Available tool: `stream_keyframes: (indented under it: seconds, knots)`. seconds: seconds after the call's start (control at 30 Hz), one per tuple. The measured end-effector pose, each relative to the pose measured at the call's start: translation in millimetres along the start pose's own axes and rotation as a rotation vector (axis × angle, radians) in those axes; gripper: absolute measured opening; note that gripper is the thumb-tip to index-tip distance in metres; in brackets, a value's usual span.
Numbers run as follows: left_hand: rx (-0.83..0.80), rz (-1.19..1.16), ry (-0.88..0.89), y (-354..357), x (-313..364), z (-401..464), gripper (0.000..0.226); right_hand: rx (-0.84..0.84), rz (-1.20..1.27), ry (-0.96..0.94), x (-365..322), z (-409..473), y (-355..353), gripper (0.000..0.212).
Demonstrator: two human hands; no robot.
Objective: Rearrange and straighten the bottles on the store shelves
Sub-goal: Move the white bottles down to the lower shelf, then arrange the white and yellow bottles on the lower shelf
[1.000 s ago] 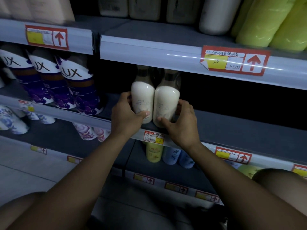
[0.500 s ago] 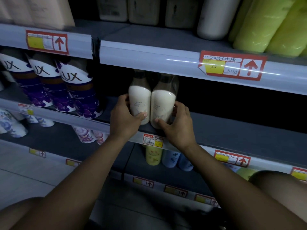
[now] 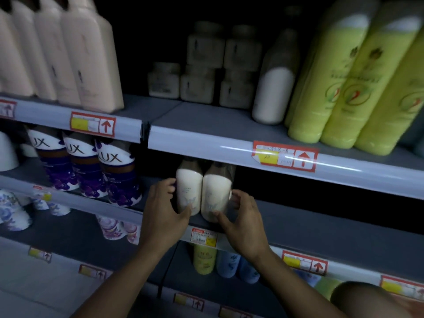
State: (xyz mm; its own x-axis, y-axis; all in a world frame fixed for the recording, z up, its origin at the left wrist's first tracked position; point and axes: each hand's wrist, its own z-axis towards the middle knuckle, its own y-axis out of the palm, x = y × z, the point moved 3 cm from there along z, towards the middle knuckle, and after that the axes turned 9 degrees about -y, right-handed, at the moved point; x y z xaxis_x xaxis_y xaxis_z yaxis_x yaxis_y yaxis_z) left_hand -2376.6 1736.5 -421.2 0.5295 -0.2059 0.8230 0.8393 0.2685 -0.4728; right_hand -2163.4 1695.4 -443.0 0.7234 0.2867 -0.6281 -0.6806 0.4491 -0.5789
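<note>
Left hand (image 3: 163, 211), right hand (image 3: 241, 220) grip white bottles (image 3: 202, 193); caps shadowed.

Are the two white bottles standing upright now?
Yes: both white bottles stand upright, side by side on the shelf, each held by a hand.

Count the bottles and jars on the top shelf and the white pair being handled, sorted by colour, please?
Pale pink bottles, top shelf left: 4 in view
Beige jars, top shelf back: 5
Yellow-green bottles, top shelf right: 3 in view
White bottles with dark tops: 3, one on the top shelf, two held between the left hand and right hand
Total: 15
</note>
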Motion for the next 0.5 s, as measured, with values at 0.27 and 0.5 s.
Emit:
stream_keyframes:
  seconds: [0.27,0.5]
  knots:
    - [-0.006,-0.144,0.071,-20,37,-32,0.052,0.066,0.002,-0.095,-25,-16,-56,0.039]
    - [0.004,-0.243,0.319,-36,120,-55,0.031,0.248,0.018,-0.227,-70,-35,-123,0.021]
